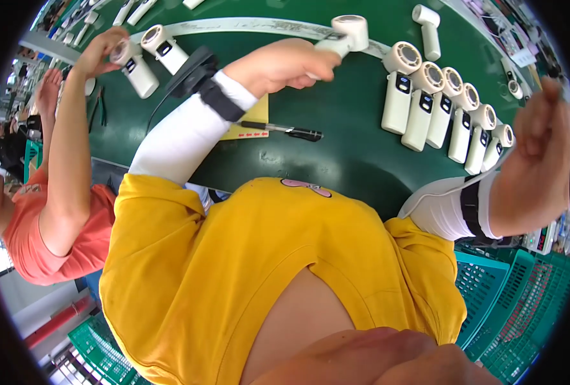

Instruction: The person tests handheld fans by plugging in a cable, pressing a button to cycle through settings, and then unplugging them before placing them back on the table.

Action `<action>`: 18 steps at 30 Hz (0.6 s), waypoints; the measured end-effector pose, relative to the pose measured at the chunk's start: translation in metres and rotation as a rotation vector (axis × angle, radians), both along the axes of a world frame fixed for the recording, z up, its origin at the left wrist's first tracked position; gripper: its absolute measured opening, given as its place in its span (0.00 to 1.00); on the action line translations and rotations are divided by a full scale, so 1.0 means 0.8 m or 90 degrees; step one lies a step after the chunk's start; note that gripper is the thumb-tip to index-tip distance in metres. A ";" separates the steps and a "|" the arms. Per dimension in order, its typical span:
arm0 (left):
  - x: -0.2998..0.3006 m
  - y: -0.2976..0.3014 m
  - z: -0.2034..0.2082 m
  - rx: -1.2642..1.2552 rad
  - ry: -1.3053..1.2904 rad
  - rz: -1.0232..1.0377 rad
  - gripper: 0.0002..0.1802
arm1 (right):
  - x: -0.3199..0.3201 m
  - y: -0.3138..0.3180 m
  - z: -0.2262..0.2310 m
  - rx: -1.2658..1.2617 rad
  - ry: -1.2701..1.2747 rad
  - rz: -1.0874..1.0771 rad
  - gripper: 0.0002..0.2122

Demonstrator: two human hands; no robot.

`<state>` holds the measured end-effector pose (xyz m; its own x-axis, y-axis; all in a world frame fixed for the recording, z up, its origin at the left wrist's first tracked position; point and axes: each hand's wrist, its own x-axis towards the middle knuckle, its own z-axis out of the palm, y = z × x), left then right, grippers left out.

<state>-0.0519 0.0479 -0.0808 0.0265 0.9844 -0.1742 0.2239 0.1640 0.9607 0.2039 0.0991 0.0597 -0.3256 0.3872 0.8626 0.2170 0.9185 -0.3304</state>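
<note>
Over the green counter, your left grip is closed around the handle of a white fan, with its round head sticking out past your knuckles. Your right grip is raised near the right edge of the view, loosely bent; whether it holds anything can't be told. From its look, the fan should be light, with a stiff, smooth shell that may slip if you hold it loosely. Its vented head and small screen are probably the fragile parts, so take it around the plain lower handle and keep pressure off both. To your right, other fans sit close in a row; lift one carefully, since its neighbour could easily be knocked.
</note>
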 end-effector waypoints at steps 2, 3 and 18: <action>0.003 0.000 0.025 -0.038 -0.249 -0.080 0.19 | -0.003 0.006 -0.004 0.130 -0.075 -0.080 0.12; 0.024 -0.012 0.046 0.050 -0.196 -0.022 0.20 | -0.012 0.011 -0.007 -0.028 0.019 -0.006 0.13; 0.056 -0.044 0.081 0.606 0.274 0.048 0.22 | -0.085 0.022 -0.029 -0.320 0.276 0.354 0.19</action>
<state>-0.0069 0.0127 -0.0160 0.0794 0.7158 0.6938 0.5986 -0.5908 0.5410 0.1358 0.1168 0.0366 -0.2627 0.6384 0.7234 -0.4604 0.5760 -0.6755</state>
